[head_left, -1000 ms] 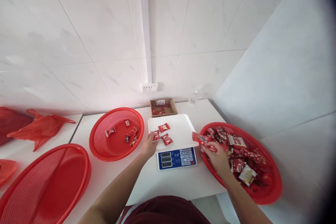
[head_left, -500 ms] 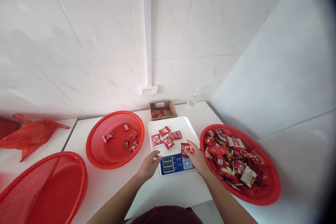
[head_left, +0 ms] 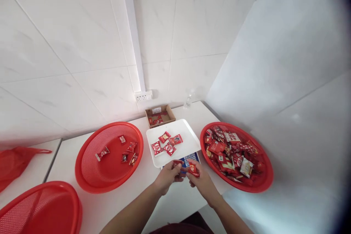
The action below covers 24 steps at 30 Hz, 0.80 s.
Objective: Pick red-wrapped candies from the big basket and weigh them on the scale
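Over the front of the scale, my left hand (head_left: 169, 176) and my right hand (head_left: 199, 176) are close together. My right fingers grip a small red wrapped snack packet (head_left: 193, 169). Between my left thumb and fingers is another red packet (head_left: 177, 162), mostly covered by the hand. Behind them lies the white scale tray (head_left: 189, 131), bearing several red snack packets (head_left: 169, 148) in a loose cluster. The scale's blue keypad (head_left: 189, 158) shows partly; my hands hide its displays.
At right stands a red basket (head_left: 270, 181) heaped with mixed packets. A red mesh basket (head_left: 93, 186) at left holds several packets; part of another red basket (head_left: 74, 197) is nearer. A cardboard box (head_left: 172, 117), a clear plastic item (head_left: 188, 101) and a red bag (head_left: 19, 161) stand farther back.
My left hand has moved right to meet my right hand and now grips a red packet too. The camera view has turned rightward, shifting everything left.
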Available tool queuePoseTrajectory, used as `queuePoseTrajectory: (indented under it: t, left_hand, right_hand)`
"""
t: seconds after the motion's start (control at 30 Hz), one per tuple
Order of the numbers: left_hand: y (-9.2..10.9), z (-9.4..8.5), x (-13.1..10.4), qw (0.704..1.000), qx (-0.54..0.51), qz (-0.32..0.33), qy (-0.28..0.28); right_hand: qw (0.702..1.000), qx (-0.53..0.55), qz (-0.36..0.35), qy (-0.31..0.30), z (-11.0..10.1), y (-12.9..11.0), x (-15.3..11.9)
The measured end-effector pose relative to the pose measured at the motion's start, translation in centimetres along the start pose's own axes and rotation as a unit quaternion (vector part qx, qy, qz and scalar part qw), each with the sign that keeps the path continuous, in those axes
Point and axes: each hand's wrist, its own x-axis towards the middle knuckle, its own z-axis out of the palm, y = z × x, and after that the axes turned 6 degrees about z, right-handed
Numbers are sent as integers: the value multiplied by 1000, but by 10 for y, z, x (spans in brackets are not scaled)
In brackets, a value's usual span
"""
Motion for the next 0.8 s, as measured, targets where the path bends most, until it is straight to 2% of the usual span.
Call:
queuePoseTrajectory:
  t: [0.1, 0.2, 0.3, 0.43, 0.53, 0.6, 0.67, 0.73, 0.8]
  left_hand:
    - [1, -3, 3, 998, -26, -40, 30]
    - [2, -1, 2, 996, -39, -57, 53]
    - [0, 8, 0, 995, -75, -51, 42]
    - [-8, 29, 0, 997, -59, 12, -46]
    - [-14, 47, 3, 996, -47, 58, -41]
    - [-14, 55, 8, 997, -47, 68, -10]
    - [-11, 58, 17, 996, -30, 73, 50]
    - [-4, 52, 29, 984, 15, 91, 154]
    - [7, 40, 44, 952, 104, 122, 262]
  right_hand:
    - [999, 37, 15, 24, -12, -1, 0]
    - [999, 45, 9, 12, -13, -6, 3]
    - [999, 12, -15, -51, -10, -11, 7]
    - [982, -70, -14, -173, -16, -12, 10]
    - [970, -90, -2, -224, -29, -13, 14]
    - [965, -99, 5, -242, -39, -14, 18]
    - [962, -103, 10, -252, -47, -13, 24]
    - [963, -97, 13, -252, -54, -8, 32]
    - [964, -86, 13, -251, -62, 1, 41]
